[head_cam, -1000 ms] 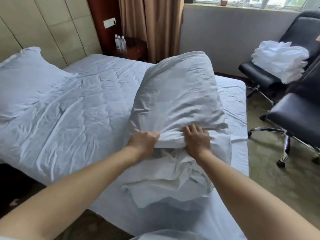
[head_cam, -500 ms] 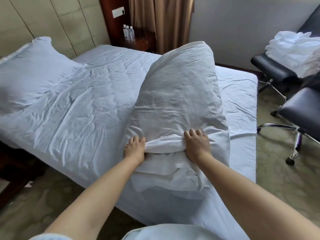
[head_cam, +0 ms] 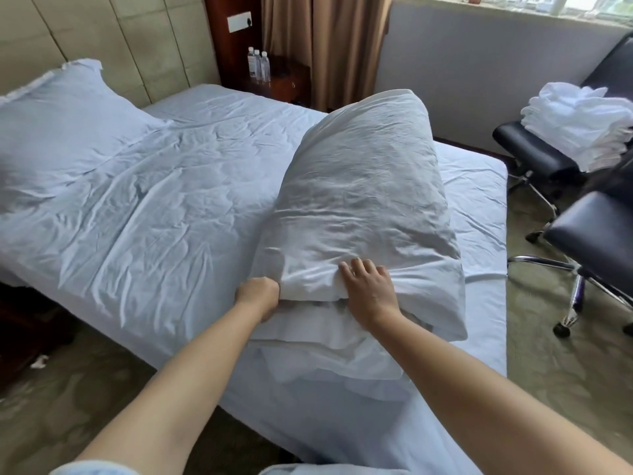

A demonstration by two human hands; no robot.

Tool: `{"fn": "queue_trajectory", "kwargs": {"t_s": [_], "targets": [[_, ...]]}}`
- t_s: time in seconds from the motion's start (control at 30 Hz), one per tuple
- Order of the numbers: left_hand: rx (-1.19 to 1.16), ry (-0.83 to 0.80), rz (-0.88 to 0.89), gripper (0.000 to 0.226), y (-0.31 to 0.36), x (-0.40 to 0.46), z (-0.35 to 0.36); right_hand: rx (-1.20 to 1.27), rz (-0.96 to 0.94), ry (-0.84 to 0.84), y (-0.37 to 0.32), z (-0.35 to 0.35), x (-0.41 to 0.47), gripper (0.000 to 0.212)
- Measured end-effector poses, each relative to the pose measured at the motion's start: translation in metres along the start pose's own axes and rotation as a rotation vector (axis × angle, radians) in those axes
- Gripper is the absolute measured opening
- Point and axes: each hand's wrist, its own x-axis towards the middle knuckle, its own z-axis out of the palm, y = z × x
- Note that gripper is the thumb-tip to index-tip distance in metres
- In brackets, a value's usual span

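A plump pillow in a creased white pillowcase [head_cam: 363, 186] lies lengthwise on the right side of the bed [head_cam: 164, 207], its open end toward me. My left hand [head_cam: 258, 296] is curled at the left corner of that end, its fingers buried in the folded fabric. My right hand [head_cam: 368, 291] lies over the hem fold, fingers on top and the thumb hidden beneath it. Loose pillowcase cloth bunches below both hands near the bed's edge.
A second pillow [head_cam: 61, 132] rests at the head of the bed on the left. Water bottles [head_cam: 258, 66] stand on a dark nightstand by a brown curtain [head_cam: 325, 46]. Black chairs [head_cam: 596, 234] on the right hold stacked white linen [head_cam: 579, 121].
My left hand has slid from the top of the hem to the left corner and pushed into the fold. My right hand stays on the hem. The loose cloth looks flatter.
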Motion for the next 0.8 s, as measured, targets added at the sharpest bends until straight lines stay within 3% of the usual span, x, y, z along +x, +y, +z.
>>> {"fn": "queue_trajectory", "kwargs": {"t_s": [0.13, 0.23, 0.3, 0.37, 0.43, 0.57, 0.67, 0.8], "targets": [[-0.09, 0.073, 0.015, 0.031, -0.017, -0.024, -0.047, -0.08, -0.01, 0.056, -0.017, -0.015, 0.008, 0.059], [-0.1, 0.155, 0.076, 0.03, -0.011, -0.043, -0.061, -0.036, 0.04, 0.224, -0.012, -0.015, 0.012, 0.035], [-0.087, 0.099, 0.12, 0.032, 0.006, -0.049, -0.048, -0.001, 0.002, 0.21, 0.0, -0.012, 0.004, 0.024], [-0.042, -0.018, 0.147, 0.033, 0.021, -0.046, -0.02, -0.029, -0.024, 0.003, 0.003, -0.004, -0.009, 0.033], [-0.011, -0.087, 0.133, 0.033, 0.025, -0.035, 0.005, -0.029, -0.071, -0.1, 0.001, 0.01, -0.018, 0.041], [-0.069, -0.06, 0.028, 0.032, 0.009, -0.023, 0.019, -0.004, -0.061, -0.06, -0.017, 0.007, -0.011, 0.033], [-0.186, -0.038, -0.074, 0.032, -0.005, -0.021, 0.025, -0.014, -0.078, 0.003, -0.023, 0.006, -0.006, 0.041], [-0.266, -0.052, -0.049, 0.041, -0.003, -0.024, 0.041, 0.014, -0.313, 0.126, -0.022, 0.026, -0.023, 0.05]]}}
